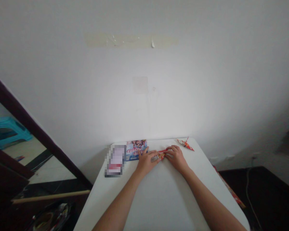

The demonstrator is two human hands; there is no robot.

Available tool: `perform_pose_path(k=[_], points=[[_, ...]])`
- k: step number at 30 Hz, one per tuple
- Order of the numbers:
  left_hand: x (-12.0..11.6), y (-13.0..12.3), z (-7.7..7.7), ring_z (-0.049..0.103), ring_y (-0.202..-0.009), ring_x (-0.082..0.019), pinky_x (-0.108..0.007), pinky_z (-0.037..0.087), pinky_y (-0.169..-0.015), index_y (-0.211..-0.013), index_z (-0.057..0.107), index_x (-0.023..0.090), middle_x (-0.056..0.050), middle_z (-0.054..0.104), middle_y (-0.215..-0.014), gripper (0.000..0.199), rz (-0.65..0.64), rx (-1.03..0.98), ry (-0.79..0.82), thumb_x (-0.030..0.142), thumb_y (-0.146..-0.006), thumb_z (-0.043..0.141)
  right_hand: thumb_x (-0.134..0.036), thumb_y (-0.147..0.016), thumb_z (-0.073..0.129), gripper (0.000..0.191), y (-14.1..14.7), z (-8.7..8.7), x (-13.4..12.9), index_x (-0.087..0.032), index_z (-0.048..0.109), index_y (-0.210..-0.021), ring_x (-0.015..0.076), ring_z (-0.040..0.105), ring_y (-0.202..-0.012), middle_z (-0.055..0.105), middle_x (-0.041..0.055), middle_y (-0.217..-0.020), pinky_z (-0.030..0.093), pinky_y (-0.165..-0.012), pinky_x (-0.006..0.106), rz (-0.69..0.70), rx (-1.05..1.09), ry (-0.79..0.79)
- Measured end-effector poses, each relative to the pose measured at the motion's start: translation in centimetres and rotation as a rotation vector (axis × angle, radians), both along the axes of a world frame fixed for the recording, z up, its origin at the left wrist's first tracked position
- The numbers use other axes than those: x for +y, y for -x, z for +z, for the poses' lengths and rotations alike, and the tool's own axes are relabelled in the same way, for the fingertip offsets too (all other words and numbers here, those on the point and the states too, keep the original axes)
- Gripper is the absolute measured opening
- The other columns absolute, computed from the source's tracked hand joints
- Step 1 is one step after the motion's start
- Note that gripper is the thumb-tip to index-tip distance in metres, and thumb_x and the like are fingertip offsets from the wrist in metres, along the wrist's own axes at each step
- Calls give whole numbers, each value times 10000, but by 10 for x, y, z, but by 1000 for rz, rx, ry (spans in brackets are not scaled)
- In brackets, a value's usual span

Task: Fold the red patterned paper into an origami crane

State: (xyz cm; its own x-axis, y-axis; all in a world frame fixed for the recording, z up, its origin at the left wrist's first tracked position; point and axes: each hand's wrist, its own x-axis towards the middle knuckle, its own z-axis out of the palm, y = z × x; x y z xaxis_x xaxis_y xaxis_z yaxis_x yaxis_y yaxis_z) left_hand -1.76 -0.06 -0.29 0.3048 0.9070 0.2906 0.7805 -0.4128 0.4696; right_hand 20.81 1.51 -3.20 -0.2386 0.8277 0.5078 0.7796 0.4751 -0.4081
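Between my two hands, at the far part of the white table (156, 195), lies a small strip of folded red printed paper (162, 155). My left hand (145, 162) has its thumb and fingers closed on the paper's left part, with other fingers stretched over a blue printed sheet (132, 151). My right hand (176, 158) grips the right end, its fingers bent and pressed together. A pointed folded-paper piece (186, 144), red and white, rests beyond my right hand near the wall. My fingers hide part of the paper strip.
A phone-like device (115, 161), blurred out, lies left of the blue sheet. The white wall (144, 109) borders the table's far edge. A dark-framed mirror (43, 128) leans at left, showing a blue plastic stool (9, 131). A cable (248, 186) hangs at right.
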Motion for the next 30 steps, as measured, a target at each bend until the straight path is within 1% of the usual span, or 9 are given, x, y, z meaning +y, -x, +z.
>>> perform_pose_path(k=[6,12,14,16,19,21,24,27,30], points=[[3,5,1,472,-1371,-363,-785,102,-1145,-1177,735,368,-45,720,-1273,320,16,-37,-45,511,-917,614,-320,-923,633,179,0,4,1,-280,782,-1012,270,576,-1145,738,75,-1068,460,-997,433,16,76,-35],[10,11,2,491,-1357,-314,-668,197,-1193,-1142,751,350,-55,679,-1325,286,168,-53,-161,408,-865,713,-325,-966,559,216,-1,12,-2,-238,754,-992,241,616,-1000,737,74,-975,461,-933,393,-8,147,2],[11,12,1,478,-1367,-317,-679,203,-1186,-1218,712,362,-57,653,-1357,356,225,-34,-156,369,-862,718,-324,-966,556,219,-1,13,-2,-232,754,-989,227,620,-938,737,69,-941,462,-907,373,-25,163,33],[11,12,0,448,-1390,-329,-699,205,-1175,-1354,610,395,-61,611,-1409,529,259,-5,-133,348,-843,738,-314,-959,567,213,-1,13,-2,-231,761,-986,223,614,-930,737,66,-914,460,-890,353,-41,167,62],[9,12,-2,373,-1436,-368,-742,179,-1156,-1425,505,475,-51,515,-1504,689,239,60,-77,351,-803,774,-296,-945,585,203,0,12,-3,-244,776,-993,228,593,-964,731,66,-903,452,-888,336,-71,122,86],[7,12,-1,324,-1460,-395,-773,144,-1142,-1375,541,521,-31,448,-1559,644,210,101,-31,358,-799,778,-282,-941,586,207,1,12,-4,-254,780,-1005,234,575,-984,721,72,-919,445,-902,342,-92,71,90],[5,13,2,265,-1481,-428,-808,112,-1121,-1268,634,536,9,375,-1610,493,182,128,19,387,-815,758,-246,-928,591,232,3,11,-6,-269,768,-1077,250,548,-1019,700,85,-997,436,-929,372,-123,12,85],[3,13,4,234,-1487,-453,-841,85,-1093,-1155,712,526,32,359,-1620,342,167,131,42,423,-830,735,-236,-919,596,262,4,12,-9,-290,756,-1119,264,532,-1043,679,93,-1047,434,-942,401,-129,-16,79],[3,13,6,232,-1486,-458,-854,65,-1080,-1126,732,511,23,368,-1616,312,176,124,60,422,-827,739,-287,-925,596,231,5,12,-10,-300,773,-1072,267,533,-1036,669,98,-1048,440,-941,418,-113,-27,70]])
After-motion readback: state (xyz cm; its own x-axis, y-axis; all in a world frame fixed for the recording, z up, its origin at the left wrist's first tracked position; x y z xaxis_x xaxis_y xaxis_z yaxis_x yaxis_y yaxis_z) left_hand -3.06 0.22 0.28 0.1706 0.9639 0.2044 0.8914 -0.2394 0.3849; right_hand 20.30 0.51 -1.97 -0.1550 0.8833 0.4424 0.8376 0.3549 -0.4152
